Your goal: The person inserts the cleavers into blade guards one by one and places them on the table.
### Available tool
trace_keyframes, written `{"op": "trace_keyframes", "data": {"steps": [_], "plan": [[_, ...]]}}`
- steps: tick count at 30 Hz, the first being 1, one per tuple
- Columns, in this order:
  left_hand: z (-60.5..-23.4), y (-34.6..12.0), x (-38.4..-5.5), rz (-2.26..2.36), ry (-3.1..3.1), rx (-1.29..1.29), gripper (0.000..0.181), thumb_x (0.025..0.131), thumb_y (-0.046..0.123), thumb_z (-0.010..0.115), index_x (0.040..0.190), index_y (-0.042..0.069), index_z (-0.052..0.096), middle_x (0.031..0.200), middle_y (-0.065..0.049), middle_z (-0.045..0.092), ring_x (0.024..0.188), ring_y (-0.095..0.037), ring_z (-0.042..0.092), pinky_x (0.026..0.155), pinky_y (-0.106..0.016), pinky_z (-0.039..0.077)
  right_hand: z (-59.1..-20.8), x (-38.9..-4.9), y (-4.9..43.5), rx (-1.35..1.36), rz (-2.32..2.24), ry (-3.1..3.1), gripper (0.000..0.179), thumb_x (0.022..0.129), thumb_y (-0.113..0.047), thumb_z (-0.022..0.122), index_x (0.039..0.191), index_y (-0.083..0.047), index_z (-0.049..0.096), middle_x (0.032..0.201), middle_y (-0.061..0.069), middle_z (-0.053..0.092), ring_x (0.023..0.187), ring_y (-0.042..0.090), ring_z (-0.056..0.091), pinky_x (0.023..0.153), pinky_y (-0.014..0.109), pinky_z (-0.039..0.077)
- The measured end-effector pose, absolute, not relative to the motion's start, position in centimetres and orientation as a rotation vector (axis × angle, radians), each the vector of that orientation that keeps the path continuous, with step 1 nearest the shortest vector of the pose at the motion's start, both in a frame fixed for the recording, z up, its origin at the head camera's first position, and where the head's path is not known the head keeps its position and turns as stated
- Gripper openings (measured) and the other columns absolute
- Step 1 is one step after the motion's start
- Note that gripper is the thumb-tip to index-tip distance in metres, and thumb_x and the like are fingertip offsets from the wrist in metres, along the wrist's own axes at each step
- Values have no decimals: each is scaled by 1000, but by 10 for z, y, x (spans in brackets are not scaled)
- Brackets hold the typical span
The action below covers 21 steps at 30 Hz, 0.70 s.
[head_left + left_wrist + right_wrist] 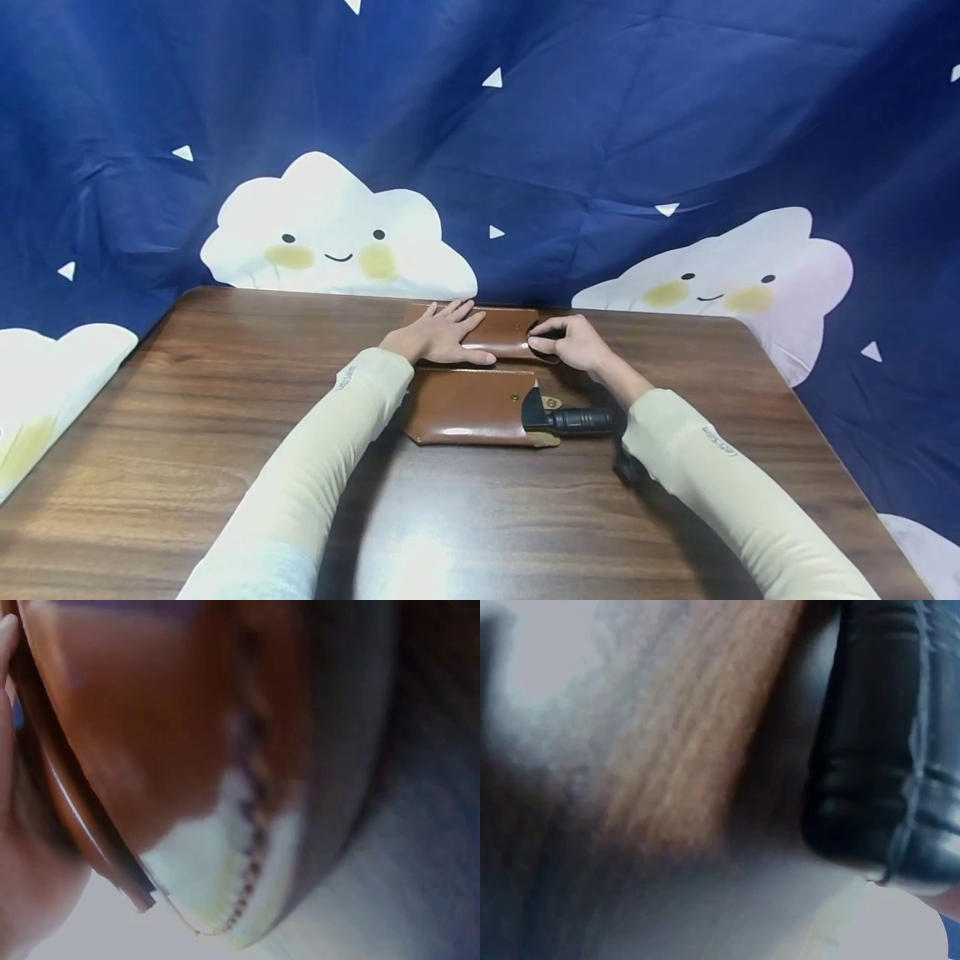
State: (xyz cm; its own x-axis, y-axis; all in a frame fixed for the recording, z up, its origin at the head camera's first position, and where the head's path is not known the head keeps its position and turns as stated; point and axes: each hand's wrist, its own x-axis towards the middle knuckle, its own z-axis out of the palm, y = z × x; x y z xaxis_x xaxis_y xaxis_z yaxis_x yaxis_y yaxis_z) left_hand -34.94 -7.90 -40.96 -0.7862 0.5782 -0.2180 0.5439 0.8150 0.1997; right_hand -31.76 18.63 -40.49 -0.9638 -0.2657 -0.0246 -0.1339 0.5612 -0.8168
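Two brown leather sheaths lie one behind the other on the table. My left hand [442,333] rests flat on the far sheath [498,333], fingers spread. At that sheath's right end my right hand [570,340] pinches the edge of its mouth between thumb and fingers. The near sheath [465,408] holds a tool whose dark blade is mostly hidden inside. Its ribbed black handle [581,421] sticks out to the right, below my right wrist, and fills the right side of the right wrist view. Stitched leather [150,727] of the near sheath looms large in the left wrist view.
The brown wood-grain table [225,400] carries both sheaths near its far edge. Behind it hangs a dark blue curtain [555,167] with white clouds and small triangles. A small flap with a metal snap [552,402] shows beside the tool's blade.
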Motion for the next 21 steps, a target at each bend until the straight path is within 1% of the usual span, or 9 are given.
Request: {"op": "trace_keyframes", "data": {"steps": [6, 12, 16, 18, 21], "plan": [[-409, -78, -349, 157, 2719, 861, 99, 92, 79, 40, 165, 18, 14, 170, -10, 3, 155, -27, -3, 121, -55, 1, -406, -316, 187, -350, -1338, 2650, 31, 96, -17, 72, 120, 3, 72, 127, 20, 65, 121, 35, 58, 99, 42, 47], [-407, -82, -349, 156, 2725, 853, 99, 91, 80, 39, 165, 18, 14, 170, -10, 3, 155, -26, -3, 121, -56, 2, -403, -317, 182, -365, -1299, 2695, 30, 95, -18, 73, 118, 1, 73, 127, 19, 66, 123, 34, 57, 103, 45, 44], [-406, -85, -348, 153, 2744, 846, 99, 91, 80, 38, 165, 18, 15, 170, -10, 4, 155, -27, -2, 121, -55, 3, -400, -320, 179, -395, -1239, 2711, 30, 95, -21, 73, 117, -1, 74, 126, 19, 66, 121, 33, 57, 100, 43, 45], [-405, -85, -348, 157, 2758, 853, 99, 91, 80, 39, 164, 17, 16, 170, -11, 5, 155, -28, 0, 121, -56, 4, -397, -321, 178, -407, -1201, 2723, 29, 95, -22, 73, 116, -2, 74, 124, 17, 67, 116, 32, 59, 96, 42, 47], [-403, -85, -347, 186, 2763, 868, 100, 91, 79, 42, 164, 16, 18, 169, -13, 7, 155, -30, 1, 120, -58, 5, -392, -323, 178, -420, -1133, 2767, 26, 94, -22, 73, 112, -4, 76, 117, 15, 70, 108, 29, 62, 91, 41, 48]]}}
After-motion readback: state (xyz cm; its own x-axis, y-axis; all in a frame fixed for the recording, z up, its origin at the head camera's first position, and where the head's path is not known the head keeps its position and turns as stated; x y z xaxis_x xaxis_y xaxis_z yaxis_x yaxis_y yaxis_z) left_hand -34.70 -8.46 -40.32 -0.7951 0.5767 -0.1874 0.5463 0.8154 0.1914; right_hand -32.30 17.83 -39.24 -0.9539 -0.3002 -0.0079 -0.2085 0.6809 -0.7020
